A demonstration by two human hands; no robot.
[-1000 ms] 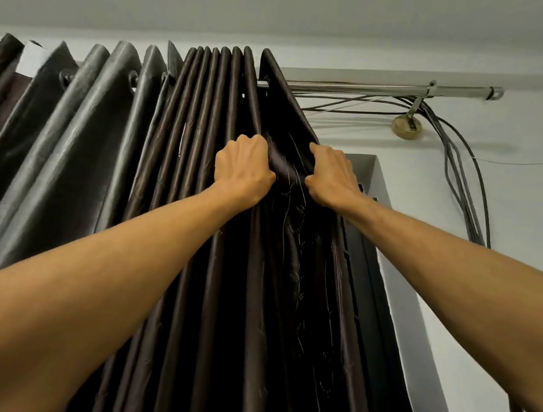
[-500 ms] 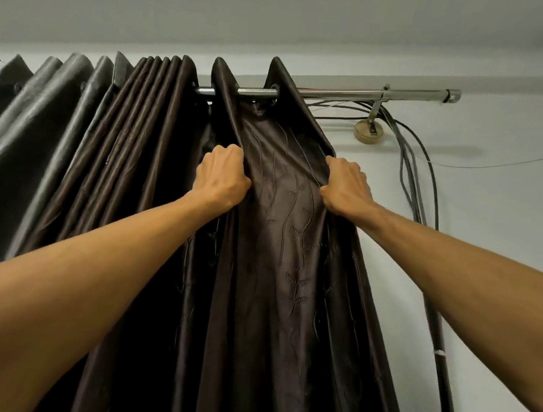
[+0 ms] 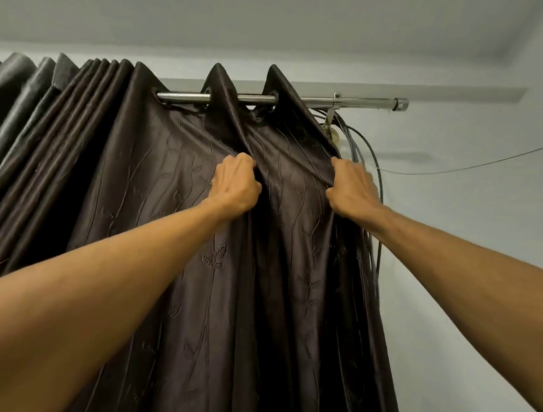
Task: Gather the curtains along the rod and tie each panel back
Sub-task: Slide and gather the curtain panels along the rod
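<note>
Dark brown embossed curtain (image 3: pixel 165 212) hung by grommets on chrome rod (image 3: pixel 311 102) — right end spread, left pleats bunched

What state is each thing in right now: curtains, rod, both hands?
Dark brown embossed fabric curtain panel: hung, right part spread along the rod, left part bunched in tight pleats, no tie in view.
Grey fabric curtain panel: gathered in folds at far left.
Shiny metal rod: mounted, right end bare.
Left hand: grips a fold of the brown panel.
Right hand: grips the panel's right edge.
</note>
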